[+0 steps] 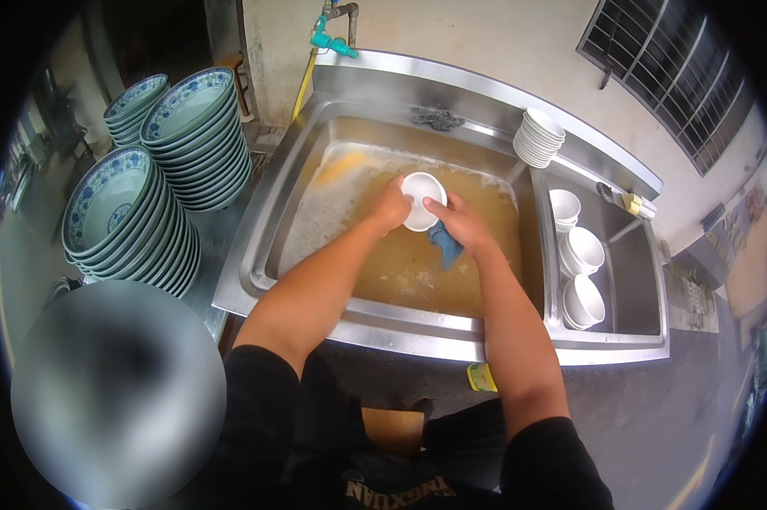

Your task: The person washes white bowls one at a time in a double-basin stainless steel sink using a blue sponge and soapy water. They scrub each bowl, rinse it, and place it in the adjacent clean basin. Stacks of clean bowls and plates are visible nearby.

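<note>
My left hand [389, 206] grips a small white bowl [421, 194] by its left rim, just above murky brown soapy water in the left basin of a steel sink [264, 212]. My right hand [458, 221] presses a blue cloth [445, 244] against the bowl's lower right side. Both forearms reach in from the lower edge over the sink's front rim.
Tall stacks of blue-patterned green bowls [192, 136] stand left of the sink, with another stack [124, 217] nearer me. White small bowls [581, 251] lie in the right basin, and a stack of white bowls [538, 136] sits on the back rim. A tap [331, 34] hangs at the far left corner.
</note>
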Demonstrator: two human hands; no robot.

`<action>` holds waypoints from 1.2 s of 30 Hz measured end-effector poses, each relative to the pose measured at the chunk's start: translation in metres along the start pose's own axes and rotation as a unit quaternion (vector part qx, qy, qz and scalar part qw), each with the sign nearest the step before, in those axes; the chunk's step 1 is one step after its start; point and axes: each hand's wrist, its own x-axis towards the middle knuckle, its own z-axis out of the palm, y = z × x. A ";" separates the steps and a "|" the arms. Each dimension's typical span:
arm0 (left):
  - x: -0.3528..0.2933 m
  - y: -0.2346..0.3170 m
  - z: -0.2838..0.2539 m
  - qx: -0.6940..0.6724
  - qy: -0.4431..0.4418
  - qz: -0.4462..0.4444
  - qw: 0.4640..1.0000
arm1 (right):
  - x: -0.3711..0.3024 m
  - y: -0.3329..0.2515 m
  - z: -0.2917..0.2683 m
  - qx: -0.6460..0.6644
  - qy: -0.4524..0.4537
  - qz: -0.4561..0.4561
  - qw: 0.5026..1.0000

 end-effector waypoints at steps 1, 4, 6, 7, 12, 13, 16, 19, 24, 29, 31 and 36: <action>0.004 -0.011 0.000 0.015 0.003 0.045 0.999 | 0.005 0.007 0.004 -0.086 0.028 -0.022 0.996; 0.029 -0.044 0.014 -0.007 -0.035 0.160 0.986 | 0.022 0.041 0.002 -0.303 0.100 -0.041 0.947; 0.025 -0.038 0.023 -0.012 -0.067 0.190 0.979 | 0.026 0.058 -0.007 -0.396 0.130 0.014 0.909; 0.025 -0.038 0.021 -0.010 -0.075 0.204 0.976 | 0.025 0.054 -0.004 -0.429 0.100 0.032 0.897; 0.036 -0.064 0.034 0.048 -0.094 0.142 0.984 | 0.033 0.064 -0.004 -0.435 0.008 0.082 0.897; 0.037 -0.071 0.030 0.060 -0.110 0.090 0.988 | 0.035 0.063 0.002 -0.390 0.036 0.083 0.916; 0.015 -0.037 0.014 -0.071 -0.227 -0.114 0.964 | 0.025 0.050 -0.003 -0.297 0.146 0.076 0.941; 0.012 -0.035 0.011 -0.198 -0.363 -0.124 0.902 | 0.017 0.020 0.000 -0.288 0.250 -0.017 0.924; 0.022 -0.046 0.032 -0.298 -0.378 -0.070 0.874 | -0.011 -0.032 0.033 -0.253 0.314 -0.182 0.897; -0.005 -0.009 0.033 -0.039 -0.342 0.034 0.938 | -0.018 -0.020 0.004 -0.282 0.387 -0.330 0.814; 0.006 -0.029 0.036 0.156 -0.327 0.135 0.922 | -0.015 -0.025 0.006 -0.188 0.398 -0.284 0.852; 0.007 -0.048 0.027 0.258 -0.321 0.136 0.901 | -0.012 -0.044 -0.026 -0.094 0.400 -0.059 0.910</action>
